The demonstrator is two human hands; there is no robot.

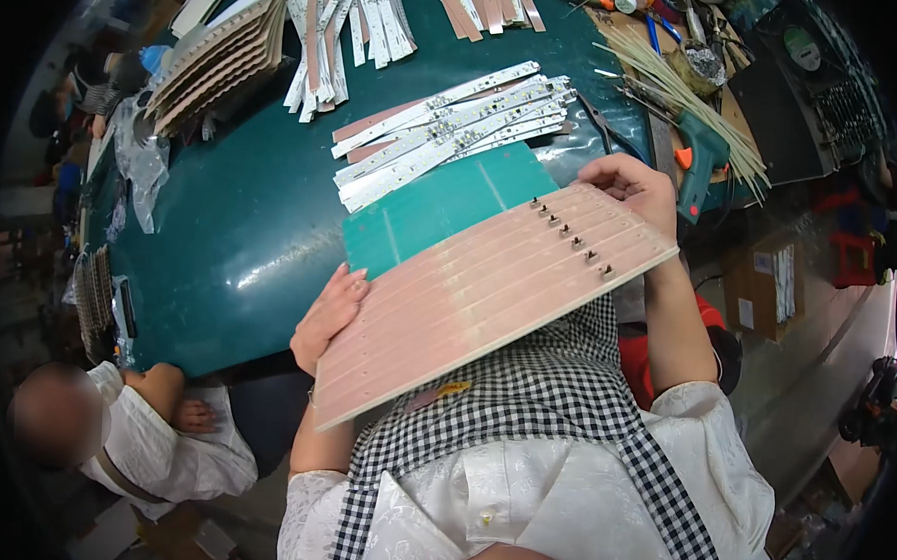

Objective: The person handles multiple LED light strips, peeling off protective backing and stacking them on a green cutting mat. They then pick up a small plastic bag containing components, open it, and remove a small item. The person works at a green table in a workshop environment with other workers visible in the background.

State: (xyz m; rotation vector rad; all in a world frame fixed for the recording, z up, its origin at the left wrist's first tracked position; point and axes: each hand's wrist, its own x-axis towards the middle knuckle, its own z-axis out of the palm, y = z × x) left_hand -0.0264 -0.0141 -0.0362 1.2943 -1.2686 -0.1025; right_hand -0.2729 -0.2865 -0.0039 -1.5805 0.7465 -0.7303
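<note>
A pinkish circuit board panel (pixel 457 305), scored into long strips, is tilted in front of my checked apron. Several small dark parts stand in a row near its right end. My left hand (pixel 329 318) is closed on the panel's left edge, partly hidden behind it. At the far right corner, the curled fingers of my right hand (pixel 635 186) grip the same panel. Just beyond the panel lies a flat teal board (pixel 447 202), its near part covered by the panel. A pile of white LED strips (pixel 465 131) rests against the teal board's far side.
More strips (pixel 349 35) and a stack of panels (pixel 228 60) occupy the far left of the green table (pixel 217 300). Right of my right hand are a glue gun (pixel 701 161), pliers (pixel 607 125) and thin sticks (pixel 721 122). Another person (pixel 172 428) sits at the lower left.
</note>
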